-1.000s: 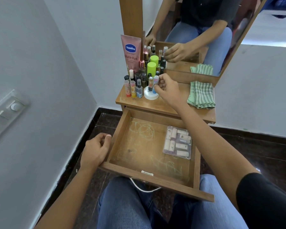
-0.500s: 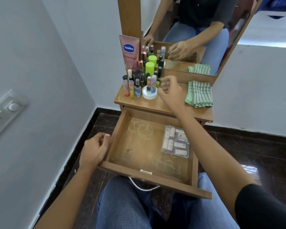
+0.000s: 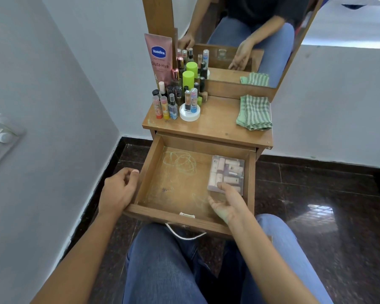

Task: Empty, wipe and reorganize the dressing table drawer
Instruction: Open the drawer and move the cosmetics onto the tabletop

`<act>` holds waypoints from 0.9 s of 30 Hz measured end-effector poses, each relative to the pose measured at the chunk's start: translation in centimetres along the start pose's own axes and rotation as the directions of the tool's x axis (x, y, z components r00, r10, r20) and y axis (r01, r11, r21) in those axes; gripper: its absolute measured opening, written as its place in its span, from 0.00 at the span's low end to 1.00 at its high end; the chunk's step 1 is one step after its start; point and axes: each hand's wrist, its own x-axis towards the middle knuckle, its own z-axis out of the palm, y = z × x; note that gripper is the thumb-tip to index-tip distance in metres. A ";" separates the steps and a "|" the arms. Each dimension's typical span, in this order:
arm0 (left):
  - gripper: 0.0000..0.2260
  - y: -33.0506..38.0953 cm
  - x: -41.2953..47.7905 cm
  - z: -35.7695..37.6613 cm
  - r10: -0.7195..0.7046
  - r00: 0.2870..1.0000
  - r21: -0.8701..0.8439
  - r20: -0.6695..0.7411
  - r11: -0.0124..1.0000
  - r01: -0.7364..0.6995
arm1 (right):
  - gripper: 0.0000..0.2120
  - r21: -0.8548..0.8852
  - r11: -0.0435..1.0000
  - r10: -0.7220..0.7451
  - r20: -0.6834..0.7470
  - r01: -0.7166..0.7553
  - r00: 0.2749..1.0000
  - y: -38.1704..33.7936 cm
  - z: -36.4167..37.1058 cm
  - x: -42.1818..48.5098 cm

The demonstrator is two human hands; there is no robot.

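Drawer (image 3: 147,172) open, clear case (image 3: 227,170) at 2 o'clock.
Bottles (image 3: 188,80), cloth (image 3: 253,113) on table (image 3: 215,126); left fingers (image 3: 124,178) grip drawer wall, right fingers (image 3: 225,188) spread, touching case.

Close head view, down into drawer (image 3: 176,185)

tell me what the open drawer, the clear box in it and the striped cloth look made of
Brown open drawer: wood or wood-grain laminate, dull sheen. Clear rectangular box: likely hard plastic, contents show through. Green-and-white striped cloth: soft woven fabric, probably cotton, folded.
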 end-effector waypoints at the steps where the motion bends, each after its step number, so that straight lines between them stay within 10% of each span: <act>1: 0.11 0.0 0.0 0.0 0.004 1.000 0.003 0.003 1.000 -0.004 | 0.05 0.017 1.000 -0.003 -0.019 0.004 1.000 -0.1 0.0 0.2; 20: 0.13 0.0 0.0 -0.1 -0.001 1.000 0.021 0.020 1.000 0.000 | 0.12 -0.067 0.997 -0.042 -0.149 0.033 0.988 -1.8 1.8 1.9; 27: 0.13 -0.1 0.0 -0.1 0.010 0.999 0.019 0.037 1.000 -0.011 | 0.12 -0.031 0.997 0.077 0.134 -0.073 0.988 0.4 0.8 -4.1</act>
